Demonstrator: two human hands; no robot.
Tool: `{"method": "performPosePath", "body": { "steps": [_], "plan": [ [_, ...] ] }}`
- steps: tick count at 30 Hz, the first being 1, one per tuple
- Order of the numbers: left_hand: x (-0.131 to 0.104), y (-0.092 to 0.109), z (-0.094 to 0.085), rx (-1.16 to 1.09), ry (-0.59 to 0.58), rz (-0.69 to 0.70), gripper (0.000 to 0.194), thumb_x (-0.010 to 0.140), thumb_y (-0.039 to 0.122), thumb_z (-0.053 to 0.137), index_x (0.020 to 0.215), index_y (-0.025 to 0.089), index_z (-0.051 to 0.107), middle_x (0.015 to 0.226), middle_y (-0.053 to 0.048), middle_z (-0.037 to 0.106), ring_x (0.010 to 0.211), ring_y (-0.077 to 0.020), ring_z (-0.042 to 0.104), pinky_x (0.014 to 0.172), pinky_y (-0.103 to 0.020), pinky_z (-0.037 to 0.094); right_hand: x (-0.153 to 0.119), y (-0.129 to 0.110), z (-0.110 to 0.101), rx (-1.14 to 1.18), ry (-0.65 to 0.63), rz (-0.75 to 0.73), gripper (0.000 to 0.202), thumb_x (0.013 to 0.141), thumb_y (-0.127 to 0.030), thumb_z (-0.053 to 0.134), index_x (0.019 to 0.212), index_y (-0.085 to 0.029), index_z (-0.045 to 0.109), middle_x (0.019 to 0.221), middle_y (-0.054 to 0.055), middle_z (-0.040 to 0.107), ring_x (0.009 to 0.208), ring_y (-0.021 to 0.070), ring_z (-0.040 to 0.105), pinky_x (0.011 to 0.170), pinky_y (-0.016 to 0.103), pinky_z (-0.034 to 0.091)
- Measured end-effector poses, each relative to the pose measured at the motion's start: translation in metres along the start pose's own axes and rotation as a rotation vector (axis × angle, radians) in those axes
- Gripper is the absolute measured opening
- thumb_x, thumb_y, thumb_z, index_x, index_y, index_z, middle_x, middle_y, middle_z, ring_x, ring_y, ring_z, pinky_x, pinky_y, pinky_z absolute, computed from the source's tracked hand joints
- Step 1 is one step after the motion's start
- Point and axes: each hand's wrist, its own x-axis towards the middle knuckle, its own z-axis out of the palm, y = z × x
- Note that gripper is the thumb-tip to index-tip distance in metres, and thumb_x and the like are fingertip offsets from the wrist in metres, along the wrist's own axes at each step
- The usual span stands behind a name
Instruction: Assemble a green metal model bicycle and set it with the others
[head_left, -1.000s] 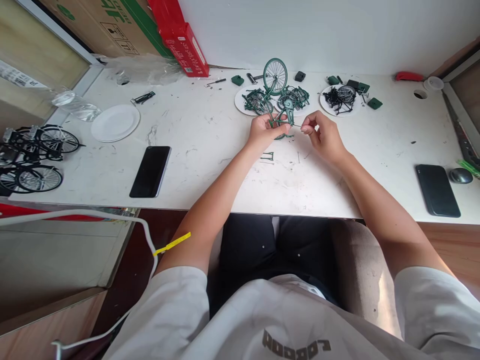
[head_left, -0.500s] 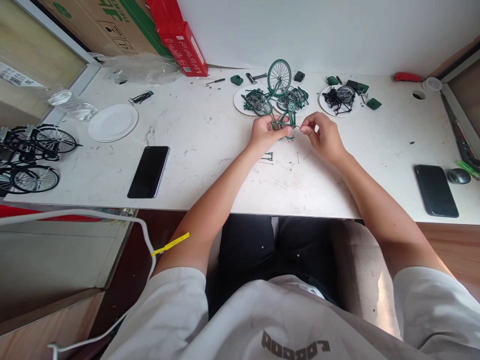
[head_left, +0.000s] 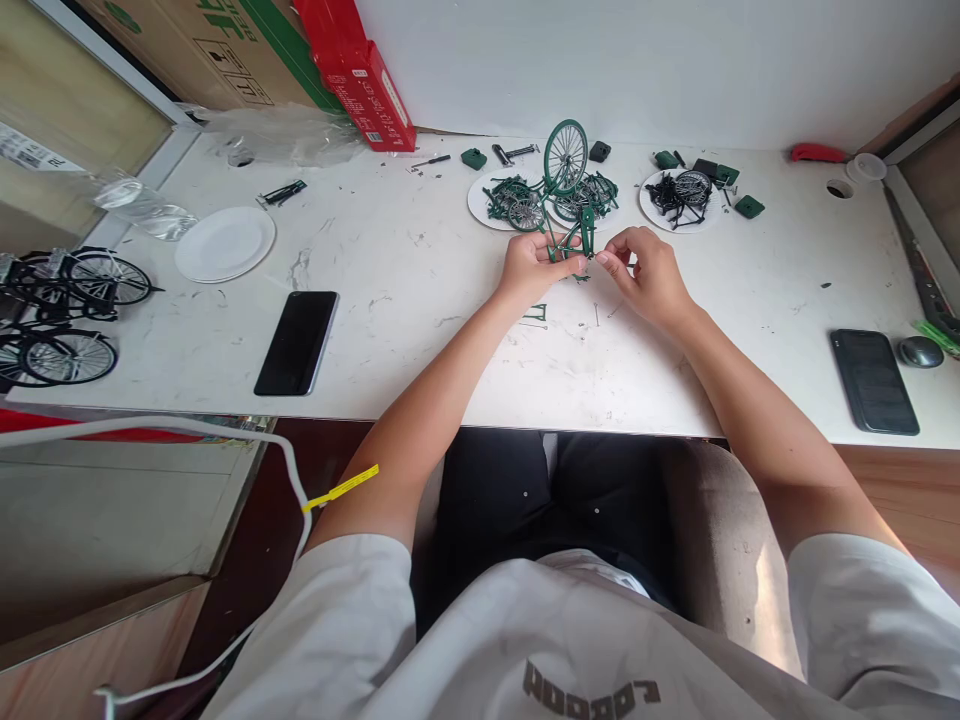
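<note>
A green model bicycle [head_left: 588, 228] is held above the table, one spoked wheel standing up on its far side. My left hand [head_left: 531, 268] is closed around the frame, thumb pressed near the right end. Close beside that end, my right hand [head_left: 651, 270] pinches a thin pin between thumb and forefinger; the fingertips now mostly hide it. Below the hands lie a small green frame-like part [head_left: 535, 312] and a thin rod [head_left: 597, 314]. Behind the bicycle, a left plate [head_left: 480, 210] and another plate beside it carry dark green bicycle parts.
A right plate [head_left: 671, 228] holds black parts. Stacked white plates [head_left: 225, 245], a phone [head_left: 297, 343] and black model bicycles [head_left: 71, 300] are on the left. A dark phone [head_left: 874, 382] and mouse [head_left: 919, 351] lie right. A red box [head_left: 375, 100] stands at the back.
My right fingertips have moved left, closer to the bicycle's end, and the pin shows less. The bicycle has turned slightly, its upright wheel shifting a little to the right.
</note>
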Motion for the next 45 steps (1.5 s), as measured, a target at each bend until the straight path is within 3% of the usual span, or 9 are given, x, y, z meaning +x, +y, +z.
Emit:
{"method": "performPosePath", "body": {
  "steps": [6, 14, 20, 31, 40, 45],
  "plan": [
    [0.001, -0.003, -0.001, -0.051, -0.016, 0.004, 0.03, 0.078, 0.009, 0.097, 0.103, 0.014, 0.081, 0.089, -0.003, 0.085, 0.08, -0.0193, 0.084, 0.091, -0.037, 0.073, 0.001, 0.001, 0.0, -0.023, -0.003, -0.008, 0.072, 0.106, -0.095, 0.043, 0.099, -0.028, 0.068, 0.093, 0.01, 0.068, 0.096, 0.03, 0.064, 0.089, 0.048, 0.057],
    [0.002, -0.007, -0.002, -0.04, -0.01, 0.012, 0.037, 0.074, 0.018, 0.102, 0.105, 0.016, 0.081, 0.095, -0.005, 0.088, 0.085, -0.0203, 0.086, 0.091, -0.034, 0.073, -0.001, -0.002, -0.001, -0.036, -0.008, -0.005, 0.041, 0.108, -0.066, 0.066, 0.095, -0.028, 0.07, 0.094, 0.01, 0.073, 0.097, 0.0304, 0.065, 0.091, 0.05, 0.059],
    [0.005, -0.008, -0.004, -0.015, 0.004, 0.053, 0.039, 0.074, 0.021, 0.103, 0.105, 0.015, 0.08, 0.097, -0.007, 0.089, 0.088, -0.0212, 0.088, 0.091, -0.034, 0.073, -0.001, -0.001, -0.001, -0.029, -0.002, -0.01, 0.029, 0.107, -0.054, 0.074, 0.095, -0.027, 0.073, 0.094, 0.01, 0.075, 0.098, 0.0304, 0.066, 0.094, 0.051, 0.061],
    [0.018, -0.029, -0.01, 0.015, -0.004, 0.142, 0.048, 0.071, 0.033, 0.107, 0.107, 0.016, 0.079, 0.101, -0.008, 0.089, 0.092, -0.0253, 0.089, 0.088, -0.036, 0.075, -0.002, 0.01, 0.003, -0.03, 0.073, -0.096, 0.032, 0.109, -0.056, 0.074, 0.101, -0.028, 0.086, 0.096, 0.012, 0.081, 0.096, 0.0329, 0.069, 0.088, 0.058, 0.067],
    [0.017, -0.028, -0.009, -0.024, 0.011, 0.137, 0.047, 0.067, 0.027, 0.106, 0.104, 0.016, 0.08, 0.1, -0.006, 0.09, 0.087, -0.0202, 0.087, 0.081, -0.03, 0.073, -0.002, 0.014, 0.004, -0.019, 0.086, -0.131, 0.034, 0.107, -0.059, 0.076, 0.107, -0.027, 0.09, 0.098, 0.015, 0.083, 0.099, 0.0365, 0.071, 0.063, 0.051, 0.061],
    [0.017, -0.027, -0.008, -0.031, 0.006, 0.137, 0.044, 0.068, 0.025, 0.105, 0.103, 0.016, 0.08, 0.103, -0.007, 0.089, 0.092, -0.0215, 0.087, 0.087, -0.034, 0.074, -0.002, 0.014, 0.004, -0.006, 0.064, -0.132, 0.039, 0.108, -0.064, 0.075, 0.106, -0.028, 0.089, 0.098, 0.015, 0.082, 0.098, 0.0359, 0.071, 0.069, 0.053, 0.062]
  ]
}}
